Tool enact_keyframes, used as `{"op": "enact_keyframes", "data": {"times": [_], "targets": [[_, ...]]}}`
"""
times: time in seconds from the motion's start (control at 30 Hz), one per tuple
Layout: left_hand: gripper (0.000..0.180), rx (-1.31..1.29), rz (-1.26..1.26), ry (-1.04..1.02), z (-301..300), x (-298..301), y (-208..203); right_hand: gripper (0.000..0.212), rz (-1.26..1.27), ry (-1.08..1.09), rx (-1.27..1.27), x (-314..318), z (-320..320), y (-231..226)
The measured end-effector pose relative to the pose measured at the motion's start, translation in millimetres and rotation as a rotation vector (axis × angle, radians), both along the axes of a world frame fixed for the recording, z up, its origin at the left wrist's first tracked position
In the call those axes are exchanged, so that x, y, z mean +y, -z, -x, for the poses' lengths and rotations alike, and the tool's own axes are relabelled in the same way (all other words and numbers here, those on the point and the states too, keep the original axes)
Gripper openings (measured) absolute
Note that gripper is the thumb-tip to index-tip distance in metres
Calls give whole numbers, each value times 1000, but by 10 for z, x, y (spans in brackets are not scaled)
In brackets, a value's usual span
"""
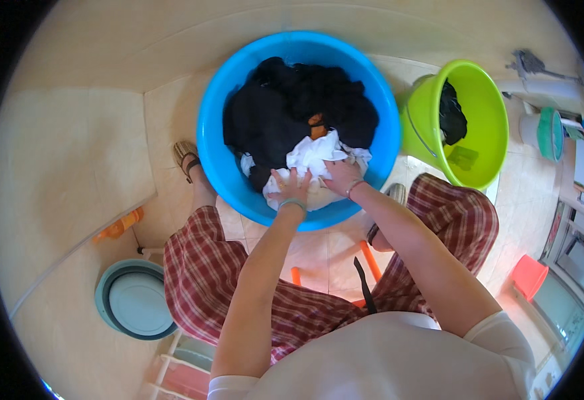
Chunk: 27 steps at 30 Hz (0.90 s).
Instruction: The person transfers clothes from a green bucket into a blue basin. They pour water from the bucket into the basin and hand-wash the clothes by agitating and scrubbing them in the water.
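A large round blue basin (210, 143) stands on the floor between my feet, filled with laundry. Black garments (265, 113) fill its far part, with a small brown-orange patch (317, 125) among them. White garments (315, 153) are bunched at the near side. My left hand (290, 188) lies on the white fabric with its fingers spread. Just right of it, my right hand (342, 177) closes on a bunched white garment, its fingertips partly sunk in the folds. Whether water lies under the clothes is hidden.
Right of the basin, a lime-green bucket (485, 127) leans tilted, a dark cloth (452, 115) inside. A grey-green collapsible basin (138, 303) and an orange bottle (120, 223) are at left. Orange stool legs (370, 260) show below me; a red container (529, 277) stands far right.
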<state>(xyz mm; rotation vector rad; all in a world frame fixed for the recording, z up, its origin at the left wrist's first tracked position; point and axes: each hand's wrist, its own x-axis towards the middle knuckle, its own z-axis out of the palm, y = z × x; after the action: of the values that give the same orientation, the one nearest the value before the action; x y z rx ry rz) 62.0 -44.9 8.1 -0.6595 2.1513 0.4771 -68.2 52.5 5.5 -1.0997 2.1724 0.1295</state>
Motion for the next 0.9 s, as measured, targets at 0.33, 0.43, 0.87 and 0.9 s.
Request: {"op": "enact_keyframes", "data": {"times": [0.33,0.43,0.87,0.9], "targets": [[45,66,143,107,498,-184,-1323,43,438,8,-227,-64,572,-1023],[40,620,-72,-67,882,-208,-1612,31,575,208,-374,-17,770,-1709],[49,774,-1042,-804,2570,867,-2252,68,608,413,172,1291,2525,-1569],[50,769,-1038,-824,2559,902,-2196,80,531,450,169,1328,2490,-1455]]}}
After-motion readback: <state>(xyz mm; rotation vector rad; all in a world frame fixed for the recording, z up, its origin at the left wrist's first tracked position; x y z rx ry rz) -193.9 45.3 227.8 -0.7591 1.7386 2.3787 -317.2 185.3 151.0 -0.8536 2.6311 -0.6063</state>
